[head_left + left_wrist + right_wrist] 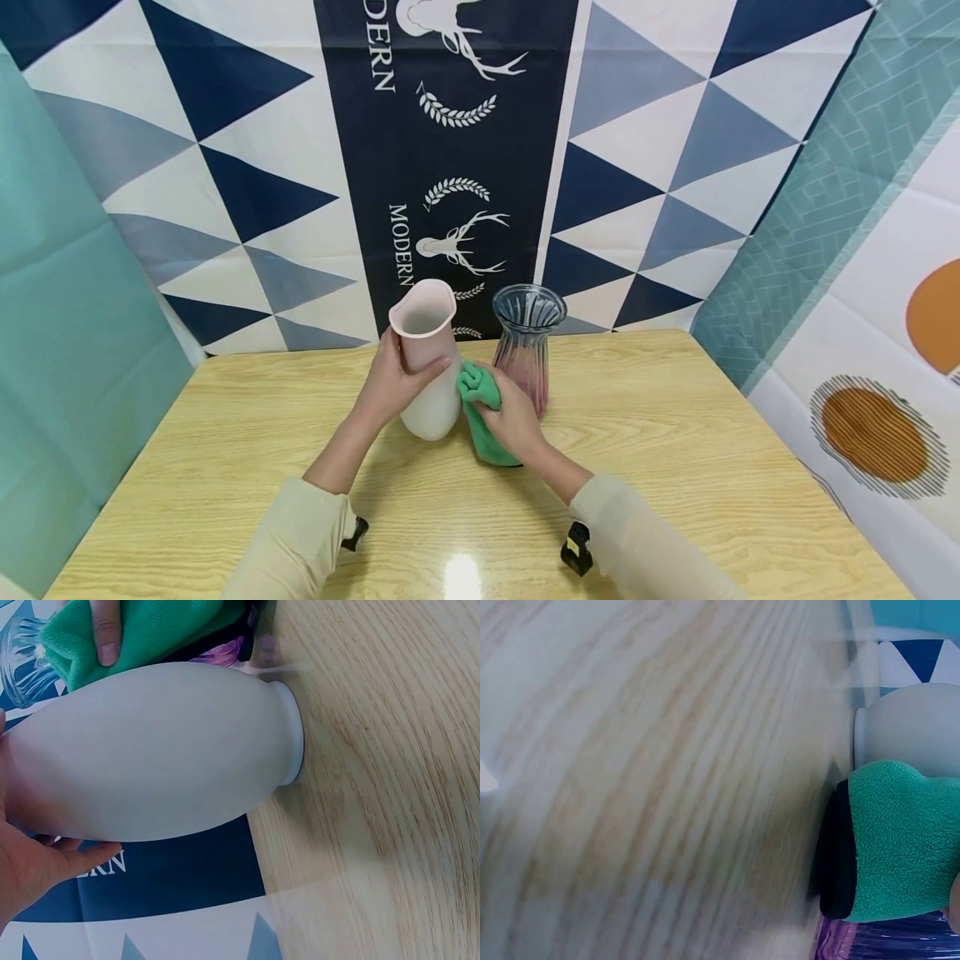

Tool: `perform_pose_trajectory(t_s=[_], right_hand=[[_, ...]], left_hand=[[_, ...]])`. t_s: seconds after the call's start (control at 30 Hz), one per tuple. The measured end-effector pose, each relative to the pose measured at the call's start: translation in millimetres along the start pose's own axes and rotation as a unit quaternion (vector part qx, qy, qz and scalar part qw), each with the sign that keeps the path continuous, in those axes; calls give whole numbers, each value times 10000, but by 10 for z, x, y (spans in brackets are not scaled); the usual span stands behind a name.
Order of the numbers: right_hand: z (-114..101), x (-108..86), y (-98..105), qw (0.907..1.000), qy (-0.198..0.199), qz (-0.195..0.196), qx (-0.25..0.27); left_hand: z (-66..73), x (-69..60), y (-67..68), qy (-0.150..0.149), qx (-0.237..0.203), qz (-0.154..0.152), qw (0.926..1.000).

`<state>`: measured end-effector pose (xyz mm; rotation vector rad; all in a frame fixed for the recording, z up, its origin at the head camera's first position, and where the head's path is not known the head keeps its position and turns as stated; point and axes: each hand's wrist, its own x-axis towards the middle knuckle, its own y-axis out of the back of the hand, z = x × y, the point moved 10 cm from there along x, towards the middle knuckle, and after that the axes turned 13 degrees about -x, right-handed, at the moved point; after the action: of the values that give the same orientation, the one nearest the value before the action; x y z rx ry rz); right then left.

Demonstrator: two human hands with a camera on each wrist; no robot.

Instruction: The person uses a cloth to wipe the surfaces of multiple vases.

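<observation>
My left hand (393, 379) grips a pale vase (431, 408) round its upper part, thumb across the front. The vase is white below and pinkish at its wavy rim. In the left wrist view its smooth body (157, 750) and narrow foot show close to the tabletop; whether the foot touches the wood I cannot tell. A green cloth (491, 442) with a dark edge is bunched in my right hand (517, 421), up against the vase's right side. The cloth (900, 847) hangs down beside the vase in the right wrist view, where only a fingertip shows.
A ribbed glass vase (528, 358), blue at the top and pink below, stands just right of the cloth, partly behind my right hand. Both vases are near the back edge of the wooden table (637, 467). A patterned cloth backdrop (442, 150) rises right behind them.
</observation>
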<state>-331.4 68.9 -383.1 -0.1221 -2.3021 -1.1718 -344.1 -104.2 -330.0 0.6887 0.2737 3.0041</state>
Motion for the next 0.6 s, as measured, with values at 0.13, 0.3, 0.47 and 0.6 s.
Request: perform_pose_trajectory(t_s=[0.13,0.3,0.47,0.6], right_hand=[[16,-14,-22,10000,-13,-42,-9],[31,-14,-3,10000,7,56,11],[-4,13,84,9992,121,353,108],[-79,82,191,9966,303,670,361]], left_hand=[[8,-16,26,25,166,190,9997],[3,-33,34,104,179,301,9993],[-11,-36,40,143,218,338,9991],[-7,-37,50,129,264,354,9989]])
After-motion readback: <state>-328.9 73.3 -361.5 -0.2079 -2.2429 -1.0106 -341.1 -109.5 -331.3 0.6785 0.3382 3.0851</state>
